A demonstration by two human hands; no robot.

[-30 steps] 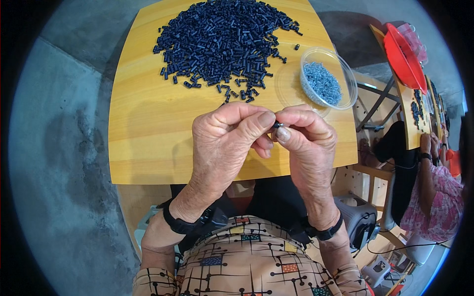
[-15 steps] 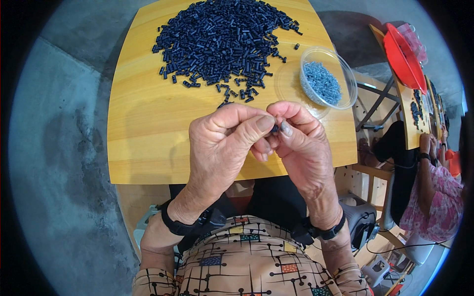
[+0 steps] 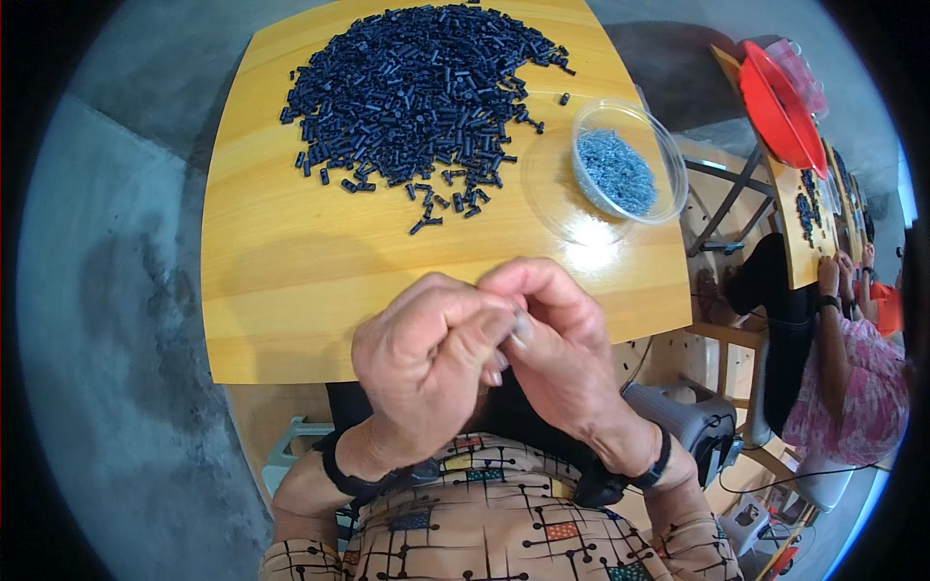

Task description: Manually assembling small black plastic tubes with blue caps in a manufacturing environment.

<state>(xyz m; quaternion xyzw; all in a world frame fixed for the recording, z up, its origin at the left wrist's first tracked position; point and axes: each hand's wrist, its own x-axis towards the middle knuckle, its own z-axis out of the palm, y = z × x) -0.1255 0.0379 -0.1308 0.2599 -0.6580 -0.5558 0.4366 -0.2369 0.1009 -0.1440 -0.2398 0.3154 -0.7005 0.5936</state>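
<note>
The left hand (image 3: 426, 353) and right hand (image 3: 552, 344) pinch together at the near edge of the yellow wooden table (image 3: 291, 252); whatever they hold is hidden. A pile of small dark blue plastic tubes (image 3: 417, 87) lies far.

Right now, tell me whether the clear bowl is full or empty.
Partly full: the clear bowl stands upright on the wooden table, with small grey-blue pieces covering its bottom.

Bright, even daylight, with soft glare on the surface (image 3: 320, 281). Fisheye bends edges; dark vignette rings the sharp centre
</note>
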